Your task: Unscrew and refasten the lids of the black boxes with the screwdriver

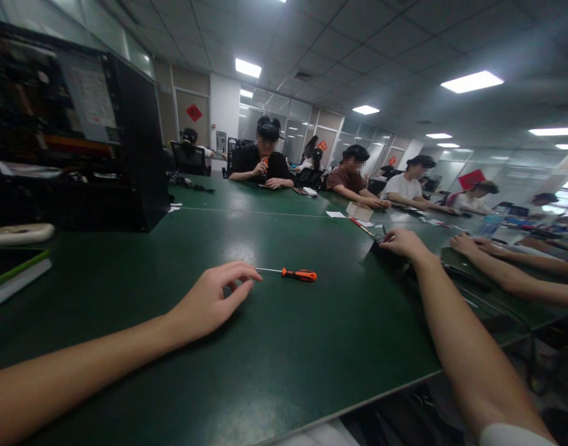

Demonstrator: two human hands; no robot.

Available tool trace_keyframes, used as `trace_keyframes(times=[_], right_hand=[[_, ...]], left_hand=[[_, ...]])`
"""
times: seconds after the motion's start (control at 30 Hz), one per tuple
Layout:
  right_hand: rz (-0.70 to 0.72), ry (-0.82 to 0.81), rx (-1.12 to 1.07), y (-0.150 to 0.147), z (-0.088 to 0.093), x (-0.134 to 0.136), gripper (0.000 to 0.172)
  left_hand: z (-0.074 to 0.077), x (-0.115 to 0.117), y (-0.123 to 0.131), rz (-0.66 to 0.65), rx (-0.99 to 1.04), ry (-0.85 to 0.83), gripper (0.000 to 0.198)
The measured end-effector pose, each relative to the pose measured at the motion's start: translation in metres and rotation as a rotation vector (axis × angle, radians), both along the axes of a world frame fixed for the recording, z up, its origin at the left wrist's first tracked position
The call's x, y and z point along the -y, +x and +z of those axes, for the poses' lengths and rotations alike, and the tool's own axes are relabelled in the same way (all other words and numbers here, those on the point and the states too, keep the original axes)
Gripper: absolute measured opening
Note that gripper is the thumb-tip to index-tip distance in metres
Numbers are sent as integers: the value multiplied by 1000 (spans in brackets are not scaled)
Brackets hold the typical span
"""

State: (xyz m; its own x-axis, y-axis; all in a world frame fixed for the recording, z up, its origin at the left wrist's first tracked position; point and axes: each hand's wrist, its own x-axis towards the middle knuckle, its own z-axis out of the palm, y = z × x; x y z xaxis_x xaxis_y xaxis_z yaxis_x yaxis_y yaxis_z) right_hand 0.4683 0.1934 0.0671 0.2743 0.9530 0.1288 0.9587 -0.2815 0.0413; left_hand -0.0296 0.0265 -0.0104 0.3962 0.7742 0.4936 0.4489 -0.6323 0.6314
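A screwdriver [300, 275] with an orange and black handle lies on the green table [265, 359], its metal shaft pointing left. My left hand [221, 291] rests by the tip of that shaft, thumb and fingers apart and loosely curved, holding nothing. Whether its fingertips touch the shaft I cannot tell. Over to the right, my right hand [406, 244] is closed with its fingertips on a thin dark flat piece [375, 246] at the table top. The fingers partly hide that piece, so its kind is unclear.
An open black computer case [139, 142] stands at the left, with a green-edged box [18, 272] before it. A small pale box [359, 210] and paper slips [336, 214] lie farther back. A neighbour's hands [467, 244] rest at the right; several people sit around.
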Motion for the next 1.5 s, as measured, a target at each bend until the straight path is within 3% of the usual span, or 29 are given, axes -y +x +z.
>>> trace_keyframes(times=[1.5], right_hand=[[-52, -149, 83, 1, 3, -8, 39]], left_hand=[[1, 0, -1, -82, -24, 41, 21]])
